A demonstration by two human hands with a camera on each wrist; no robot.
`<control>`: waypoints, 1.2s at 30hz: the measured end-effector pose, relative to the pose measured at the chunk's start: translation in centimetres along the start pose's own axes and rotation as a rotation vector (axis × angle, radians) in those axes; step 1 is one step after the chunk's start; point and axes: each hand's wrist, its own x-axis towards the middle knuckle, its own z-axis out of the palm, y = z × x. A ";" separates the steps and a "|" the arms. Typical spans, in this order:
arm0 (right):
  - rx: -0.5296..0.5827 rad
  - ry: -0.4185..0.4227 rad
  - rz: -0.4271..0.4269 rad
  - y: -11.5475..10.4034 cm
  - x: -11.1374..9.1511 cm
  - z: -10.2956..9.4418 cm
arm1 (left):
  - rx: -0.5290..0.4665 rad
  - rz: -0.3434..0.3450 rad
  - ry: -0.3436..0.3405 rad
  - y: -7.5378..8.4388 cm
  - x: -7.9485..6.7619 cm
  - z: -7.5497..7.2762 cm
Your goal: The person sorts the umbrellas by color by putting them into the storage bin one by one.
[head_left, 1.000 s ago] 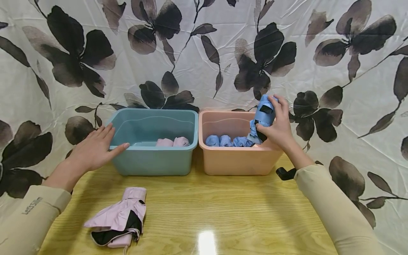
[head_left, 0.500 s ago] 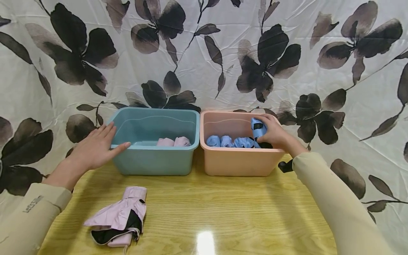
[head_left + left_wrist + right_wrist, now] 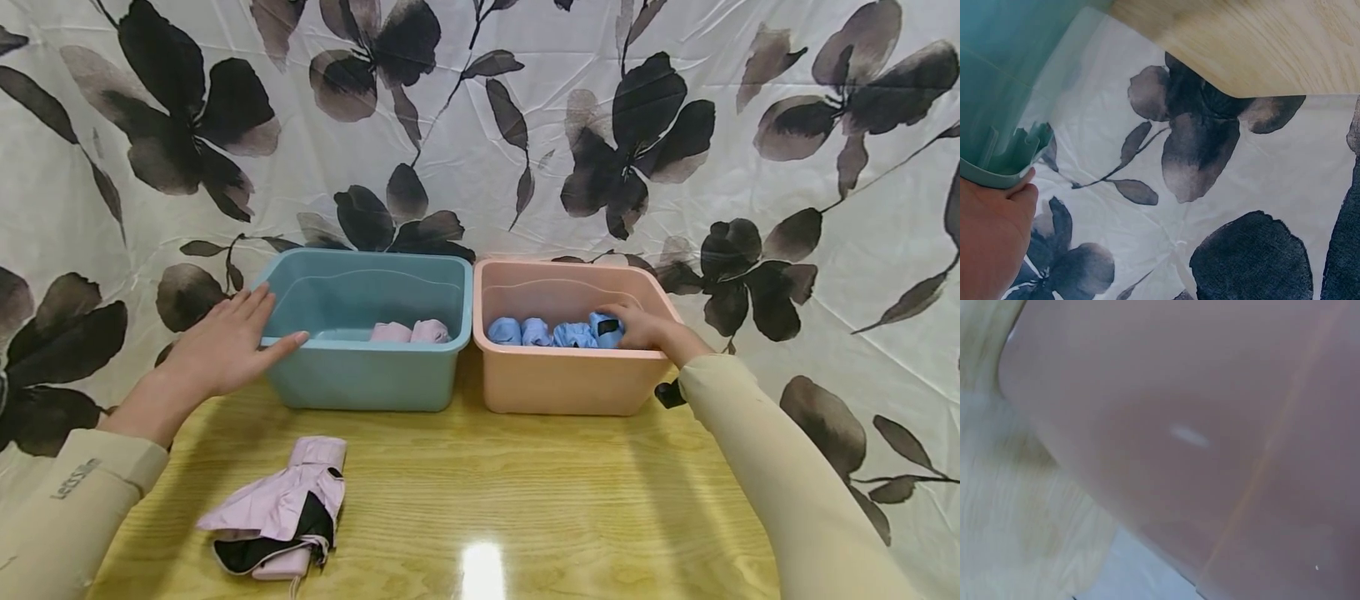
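Observation:
In the head view, my left hand (image 3: 225, 343) lies with straight fingers on the left rim of the teal bin (image 3: 360, 379). The left wrist view shows that hand (image 3: 994, 237) against the bin's edge. My right hand (image 3: 647, 327) reaches down inside the peach bin (image 3: 562, 383) and holds a folded blue umbrella (image 3: 606, 331) with a black patch; its lower part is hidden by the bin's front wall. Several blue rolled bundles (image 3: 536, 332) stand in a row left of it. The right wrist view is filled by the peach bin's wall (image 3: 1147, 456).
Two pale pink rolled bundles (image 3: 430, 332) lie in the teal bin's right side. A loosely folded pink umbrella (image 3: 288, 504) with black lining lies on the wooden table (image 3: 525, 492) at front left. A black object (image 3: 670, 394) sits beside the peach bin. Floral cloth (image 3: 510, 125) hangs behind.
My right hand has lowered the blue umbrella from above the peach bin down into it, beside the other blue bundles. The left hand has stayed on the teal rim.

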 end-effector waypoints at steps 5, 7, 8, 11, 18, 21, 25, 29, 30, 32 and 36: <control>0.037 -0.081 0.017 -0.1 -0.4 -0.2 | 0.011 0.007 0.000 0.2 0.0 -0.3; 0.068 -0.106 0.054 -0.1 -0.5 -0.2 | 0.014 0.009 -0.003 0.3 0.1 -0.4; 0.081 -0.113 0.066 0.2 -0.4 -0.2 | 0.015 0.010 -0.005 0.4 0.1 -0.4; 0.121 -0.118 0.092 0.3 -0.4 -0.1 | 0.015 0.011 -0.004 0.5 0.1 -0.5; 0.287 -0.144 0.128 -0.1 -0.2 -0.3 | 0.013 0.013 0.004 0.5 0.1 -0.6; 0.222 -0.126 0.123 -0.5 -0.5 -0.5 | 0.017 0.015 0.001 0.5 0.1 -0.5; 0.141 -0.041 0.081 -1.7 -1.5 -0.8 | 0.019 0.015 -0.001 0.4 0.1 -0.4; 0.039 0.102 0.006 -2.6 -2.7 -1.2 | 0.019 0.011 -0.002 0.4 0.0 -0.4; 0.018 0.135 0.007 -2.9 -3.1 -1.2 | 0.019 0.009 -0.003 0.4 0.0 -0.4; -0.007 0.189 0.018 -3.0 -3.9 -1.1 | 0.019 0.004 -0.005 0.3 -0.1 -0.3; -0.021 0.265 0.079 -2.8 -5.5 -0.8 | 0.014 -0.002 -0.004 0.1 -0.1 -0.2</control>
